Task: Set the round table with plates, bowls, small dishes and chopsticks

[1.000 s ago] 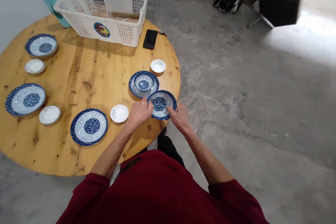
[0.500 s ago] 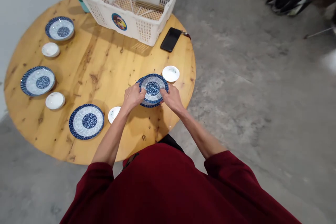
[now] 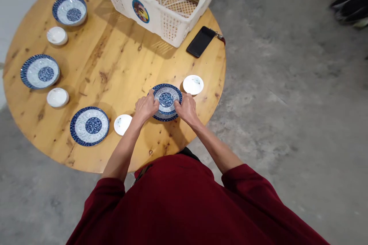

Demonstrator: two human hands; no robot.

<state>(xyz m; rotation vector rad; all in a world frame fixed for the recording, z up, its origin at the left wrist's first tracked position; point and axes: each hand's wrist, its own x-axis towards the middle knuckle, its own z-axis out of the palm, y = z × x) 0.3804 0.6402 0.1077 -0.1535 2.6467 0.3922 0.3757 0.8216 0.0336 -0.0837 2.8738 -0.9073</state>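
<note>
Both thumbs rest on a blue-and-white patterned plate (image 3: 166, 100), with the other fingers at its sides. My left hand (image 3: 146, 105) grips the left edge, and my right hand (image 3: 186, 108) grips the right edge. Under it a second blue-rimmed dish (image 3: 165, 118) shows along the near side; whether the two touch cannot be told. A small white dish (image 3: 193, 85) with a faint print sits just beyond my right hand. Another small white dish (image 3: 122, 124) lies by my left forearm, which partly covers it. Left of that is a flat blue-and-white plate (image 3: 89, 126).
On the round wooden table (image 3: 120, 84), two blue-rimmed bowls (image 3: 40, 71) and two small white bowls (image 3: 58, 97) stand along the left. A white plastic basket (image 3: 161, 19) is at the back, with a black phone (image 3: 201, 41) beside it. Concrete floor lies to the right.
The view has shifted, so the basket and phone appear farther right and the left-side dishes slightly higher. Both hands keep their hold on the plate, which appears lower over the dish beneath.
</note>
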